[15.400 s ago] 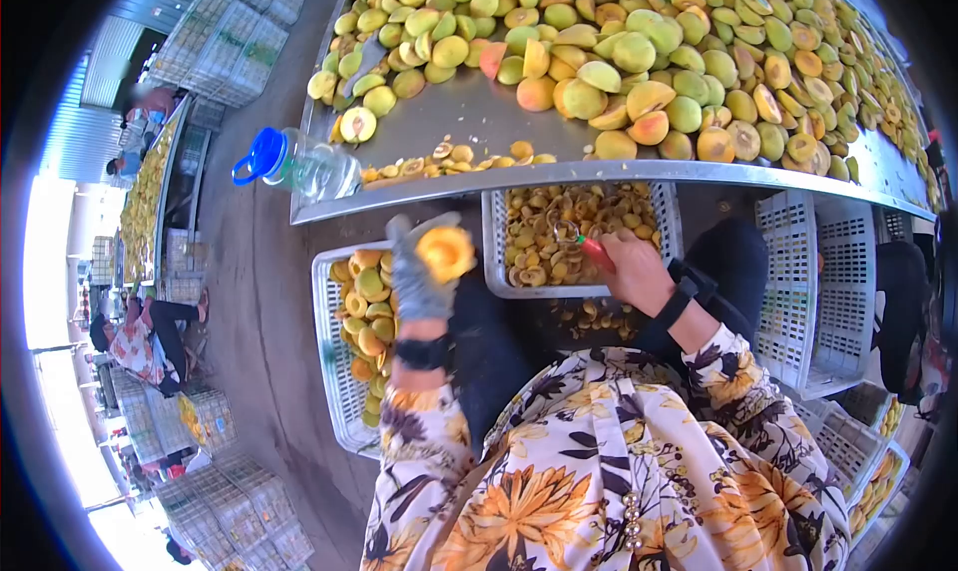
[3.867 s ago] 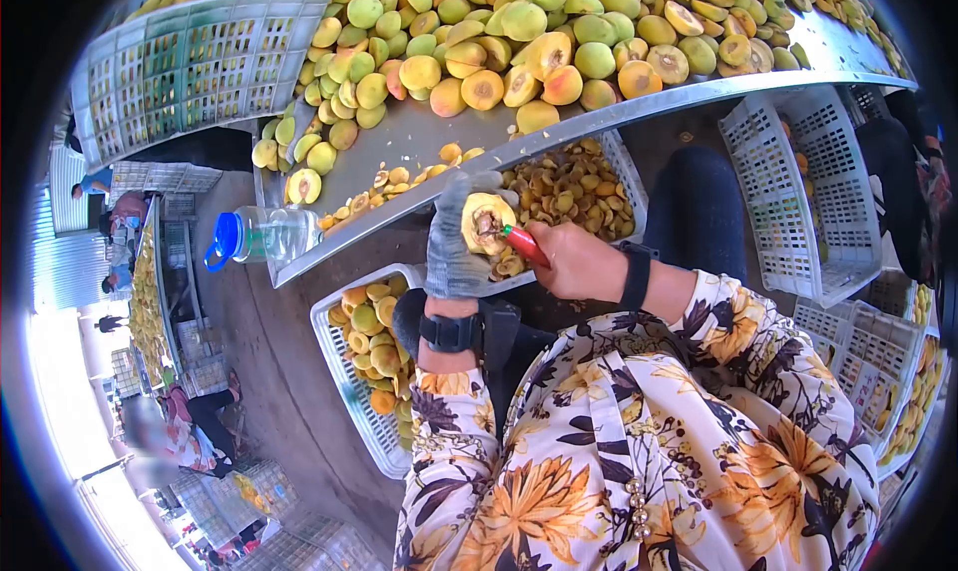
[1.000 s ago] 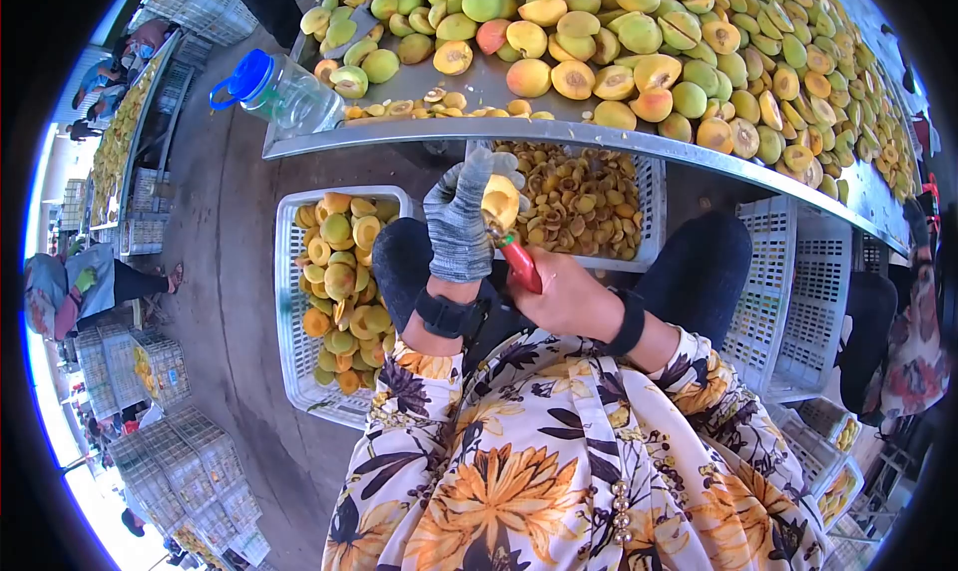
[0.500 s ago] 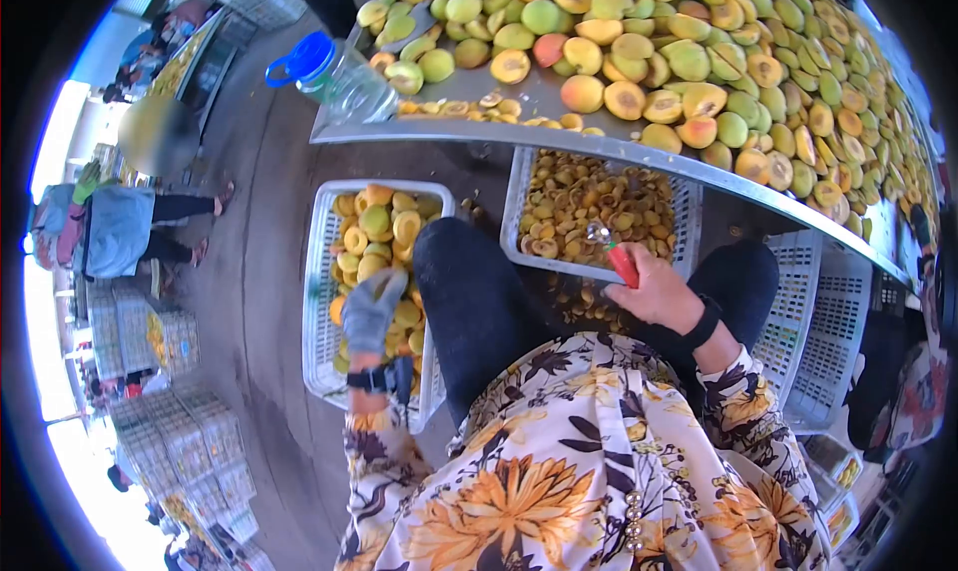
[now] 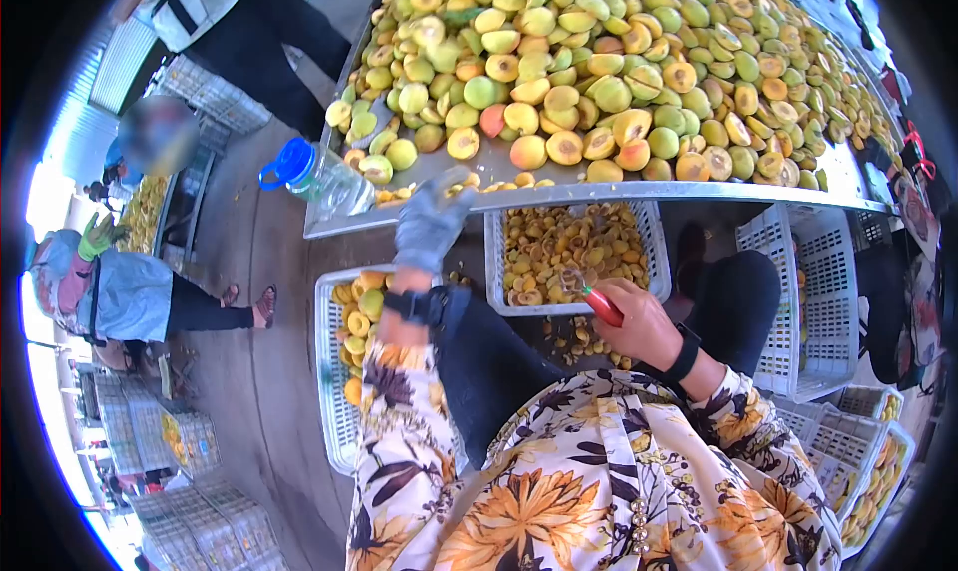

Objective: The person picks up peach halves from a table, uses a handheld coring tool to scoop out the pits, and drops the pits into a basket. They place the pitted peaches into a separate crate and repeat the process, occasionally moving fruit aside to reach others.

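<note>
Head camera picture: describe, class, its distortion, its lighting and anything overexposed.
In the head view, the fisheye lens bows the table edge and blackens the corners; daylight burns the picture's left margin white; the fruit is evenly lit and sharp, as is the right hand gripping a red-handled tool.
</note>
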Action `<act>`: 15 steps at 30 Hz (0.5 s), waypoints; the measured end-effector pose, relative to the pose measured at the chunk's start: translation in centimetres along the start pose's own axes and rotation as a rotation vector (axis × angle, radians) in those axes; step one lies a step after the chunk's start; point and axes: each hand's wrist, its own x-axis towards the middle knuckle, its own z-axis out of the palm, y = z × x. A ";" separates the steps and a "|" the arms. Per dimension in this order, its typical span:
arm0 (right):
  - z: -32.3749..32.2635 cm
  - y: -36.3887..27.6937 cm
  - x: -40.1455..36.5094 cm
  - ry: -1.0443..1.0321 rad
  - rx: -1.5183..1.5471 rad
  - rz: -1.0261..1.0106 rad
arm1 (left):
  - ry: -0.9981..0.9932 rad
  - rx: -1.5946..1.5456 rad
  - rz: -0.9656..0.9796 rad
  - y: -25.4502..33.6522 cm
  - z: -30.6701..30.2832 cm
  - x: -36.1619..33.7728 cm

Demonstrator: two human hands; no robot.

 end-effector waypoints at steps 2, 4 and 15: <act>-1.0 0.1 -0.9 -0.012 -0.018 0.041 | -0.126 0.130 0.071 2.0 2.4 4.1; -1.8 -0.3 -1.5 -0.035 -0.004 0.110 | -0.305 0.307 0.166 1.6 6.1 7.8; -2.4 2.8 -2.4 0.030 0.077 0.269 | -0.407 0.492 -0.242 3.4 12.9 10.5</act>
